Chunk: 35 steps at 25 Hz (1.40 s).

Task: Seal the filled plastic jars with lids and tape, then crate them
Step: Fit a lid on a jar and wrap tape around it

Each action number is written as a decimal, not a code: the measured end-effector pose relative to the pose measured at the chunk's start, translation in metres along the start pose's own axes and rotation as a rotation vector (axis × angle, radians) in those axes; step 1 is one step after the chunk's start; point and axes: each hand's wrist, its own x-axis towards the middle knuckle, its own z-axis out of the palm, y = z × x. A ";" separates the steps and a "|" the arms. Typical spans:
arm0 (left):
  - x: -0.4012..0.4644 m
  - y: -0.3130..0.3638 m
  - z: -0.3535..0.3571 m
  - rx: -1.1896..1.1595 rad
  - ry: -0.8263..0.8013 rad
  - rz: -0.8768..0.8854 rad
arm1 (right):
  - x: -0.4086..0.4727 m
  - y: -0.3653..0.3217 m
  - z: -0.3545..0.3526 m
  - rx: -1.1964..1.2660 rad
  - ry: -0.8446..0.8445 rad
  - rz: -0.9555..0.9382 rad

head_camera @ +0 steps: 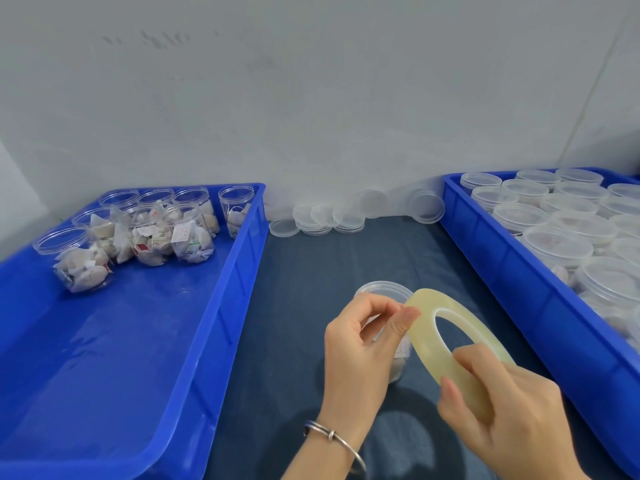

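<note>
A lidded clear jar (381, 292) stands on the dark table cover, mostly hidden behind my left hand (360, 344). My right hand (502, 407) grips a large yellowish roll of clear tape (446, 337) by its lower rim. Thumb and fingertip of my left hand pinch at the roll's top edge, where the tape end lies. Open filled jars (145, 233) stand at the back of the left blue crate (221, 306). Lidded jars (561, 233) fill the right blue crate (512, 271).
Loose clear lids (329, 216) lie in a heap against the white wall between the crates. The left crate's front part shows bare blue floor. A metal bangle (332, 438) sits on my left wrist.
</note>
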 end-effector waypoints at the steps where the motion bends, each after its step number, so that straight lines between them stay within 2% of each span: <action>1: 0.000 0.001 0.000 -0.028 -0.002 -0.007 | 0.000 -0.001 0.001 0.003 0.002 -0.003; 6: 0.001 0.002 -0.003 0.047 -0.014 0.063 | 0.000 -0.001 0.001 0.005 -0.001 -0.002; 9: 0.000 0.000 -0.007 0.031 -0.016 0.060 | 0.000 0.000 0.001 -0.001 0.006 -0.009; 13: 0.012 0.001 -0.017 -0.013 -0.101 0.020 | 0.000 0.001 -0.005 0.085 -0.037 0.004; 18: 0.016 0.008 -0.024 0.310 -0.277 0.198 | 0.000 -0.001 -0.015 0.139 -0.073 0.019; 22: 0.019 0.014 -0.031 0.123 -0.326 0.058 | -0.001 -0.002 -0.021 0.177 -0.076 0.076; 27: 0.016 0.014 -0.029 0.031 -0.314 -0.023 | 0.001 -0.007 -0.025 0.173 -0.098 0.063; 35: 0.012 0.020 -0.025 0.079 -0.302 -0.062 | 0.000 -0.006 -0.026 0.133 -0.104 0.043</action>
